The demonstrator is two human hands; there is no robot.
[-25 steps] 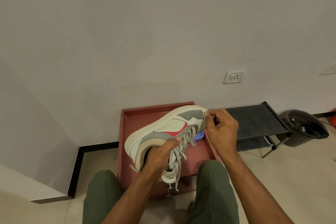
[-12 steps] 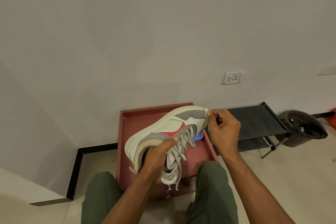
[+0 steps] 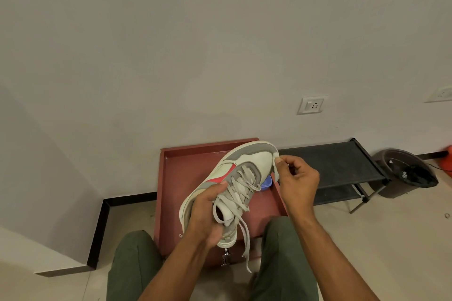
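The left hand holds a white-and-grey lace-up sneaker with a red side flash in the air above a shallow red-brown tray on the floor. Its grip is clenched round the heel end, with the thumb lying along the side. The sneaker is tilted, toe pointing up and away, and its grey laces hang loose below. The right hand is at the toe, its grip pinching a small white strip that touches the toe cap — cloth or paper, I cannot tell. A small blue object lies in the tray behind the sneaker. A black metal rack and a dark round bin stand to the right, along the wall.
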